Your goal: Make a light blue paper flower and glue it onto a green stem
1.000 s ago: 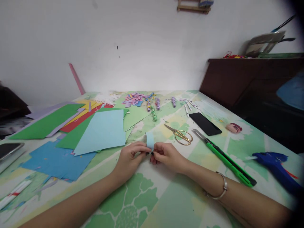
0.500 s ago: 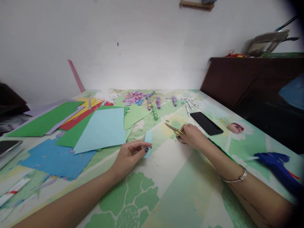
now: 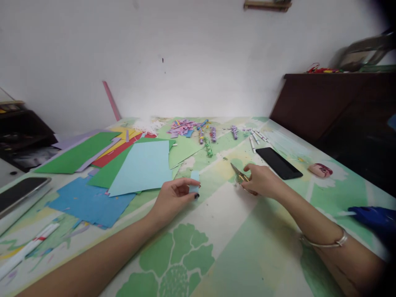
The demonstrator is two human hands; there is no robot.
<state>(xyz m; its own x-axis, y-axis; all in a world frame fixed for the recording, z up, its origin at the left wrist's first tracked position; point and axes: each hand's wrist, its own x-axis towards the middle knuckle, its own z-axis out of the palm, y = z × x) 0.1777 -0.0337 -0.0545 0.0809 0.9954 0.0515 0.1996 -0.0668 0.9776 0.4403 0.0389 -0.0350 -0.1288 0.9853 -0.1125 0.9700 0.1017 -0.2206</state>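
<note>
My left hand (image 3: 173,197) pinches a small light blue paper piece (image 3: 194,176) between thumb and fingers, just above the table near its middle. To the right of it, my right hand (image 3: 259,180) is closed around the handles of gold scissors (image 3: 237,171), whose blades point up and to the left. A silver bangle (image 3: 324,241) sits on my right wrist. A large light blue sheet (image 3: 141,168) lies just left of my left hand.
Green, red, yellow and dark blue paper sheets (image 3: 89,202) cover the table's left. Paper scraps and rolled beads (image 3: 198,130) lie at the back. A black phone (image 3: 278,163), an eraser (image 3: 321,169) and a blue glue gun (image 3: 374,218) lie right; another phone (image 3: 18,192) lies far left.
My right hand let go of the blue paper piece, reached right and took the gold scissors off the table. The left hand kept the paper piece. The view shifted slightly to the left.
</note>
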